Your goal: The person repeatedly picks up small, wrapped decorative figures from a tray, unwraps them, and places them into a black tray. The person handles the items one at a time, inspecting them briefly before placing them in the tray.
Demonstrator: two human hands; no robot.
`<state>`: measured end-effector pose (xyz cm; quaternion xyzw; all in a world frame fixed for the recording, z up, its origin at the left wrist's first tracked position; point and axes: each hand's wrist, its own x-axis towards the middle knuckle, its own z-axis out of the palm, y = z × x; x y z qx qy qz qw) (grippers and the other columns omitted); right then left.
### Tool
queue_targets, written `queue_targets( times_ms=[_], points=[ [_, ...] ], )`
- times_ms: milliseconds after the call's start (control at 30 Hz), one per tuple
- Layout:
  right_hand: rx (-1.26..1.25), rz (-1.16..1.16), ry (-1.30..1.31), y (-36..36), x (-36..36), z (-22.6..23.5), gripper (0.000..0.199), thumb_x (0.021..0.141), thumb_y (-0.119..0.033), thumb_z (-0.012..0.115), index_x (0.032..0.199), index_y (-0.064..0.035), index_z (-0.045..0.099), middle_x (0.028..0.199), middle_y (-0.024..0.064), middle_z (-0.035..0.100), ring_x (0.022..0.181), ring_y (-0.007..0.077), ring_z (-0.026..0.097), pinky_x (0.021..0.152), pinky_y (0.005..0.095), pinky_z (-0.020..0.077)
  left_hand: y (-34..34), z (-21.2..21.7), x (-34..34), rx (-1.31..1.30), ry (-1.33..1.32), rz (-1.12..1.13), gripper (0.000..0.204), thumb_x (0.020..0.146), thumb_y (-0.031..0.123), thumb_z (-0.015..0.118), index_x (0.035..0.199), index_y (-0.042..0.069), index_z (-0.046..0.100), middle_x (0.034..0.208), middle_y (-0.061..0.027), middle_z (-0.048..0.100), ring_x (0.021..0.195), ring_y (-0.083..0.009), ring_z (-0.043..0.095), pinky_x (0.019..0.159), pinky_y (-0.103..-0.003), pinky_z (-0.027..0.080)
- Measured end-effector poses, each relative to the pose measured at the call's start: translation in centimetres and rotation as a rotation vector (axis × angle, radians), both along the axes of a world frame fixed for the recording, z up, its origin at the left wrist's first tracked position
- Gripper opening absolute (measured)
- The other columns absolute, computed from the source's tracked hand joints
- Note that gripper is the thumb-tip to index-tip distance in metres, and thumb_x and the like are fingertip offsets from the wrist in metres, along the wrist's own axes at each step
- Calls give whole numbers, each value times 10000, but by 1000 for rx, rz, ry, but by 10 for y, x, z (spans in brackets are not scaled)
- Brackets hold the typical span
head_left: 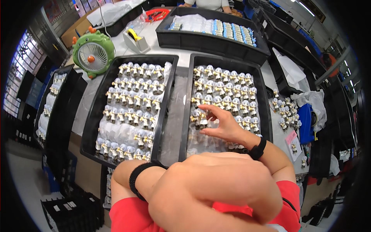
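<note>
Over the right black tray (pixel 266 116), my right hand (pixel 226 125) has its index finger and thumb at the top and bottom of a small figurine (pixel 202 119) with pale hair and white-and-gold clothes. Another figurine is right beside it. Rows of similar figurines (pixel 228 89) stand on white lining in this tray, partly hidden by my hand and arm. My left hand (pixel 220 181) looms large in the foreground, its fingers curled. Whatever it may hold is hidden. To the left, another black tray (pixel 91 127) carries more rows of these figurines, with a bare strip of lining.
Beyond the trays are a green fan (pixel 93 53), a tape dispenser (pixel 136 41) and a large black bin (pixel 212 40) of blue-and-white pieces. Loose figurines (pixel 286 112) lie on the right beside a blue container (pixel 306 123). A person (pixel 206 4) sits opposite.
</note>
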<state>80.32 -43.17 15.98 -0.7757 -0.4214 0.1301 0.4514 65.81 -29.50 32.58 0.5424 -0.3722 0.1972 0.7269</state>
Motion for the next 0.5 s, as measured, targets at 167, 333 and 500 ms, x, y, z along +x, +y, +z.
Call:
queue_targets(
  times_ms=[167, 333, 500],
  points=[
    [-35, 30, -19, 2, 2, 8, 668, 705, -167, 778, 1294, -75, 477, 1182, 110, 571, 904, 195, 614, 809, 312, 500, 7, 0, 5, -15, -10, -1, 218, 884, 102, 585, 1072, -11, 582, 950, -118, 588, 815, -194, 575, 756, -294, 477],
    [-45, 23, -1, 0, 1, 7, 673, 710, -161, 780, 1300, -82, 467, 1206, 111, 553, 933, 202, 607, 821, 322, 500, 10, 0, 8, 0, -1, -42, 250, 891, 111, 578, 1110, -8, 557, 989, -112, 583, 870, -189, 568, 787, -301, 472],
    [-31, 19, -3, 1, 1, 6, 677, 702, -148, 788, 1299, -81, 476, 1208, 101, 560, 923, 185, 603, 810, 309, 496, 11, -3, 9, 4, -6, -51, 283, 897, 120, 571, 1148, -6, 533, 1028, -106, 579, 926, -184, 562, 818, -307, 467]
  ],
)
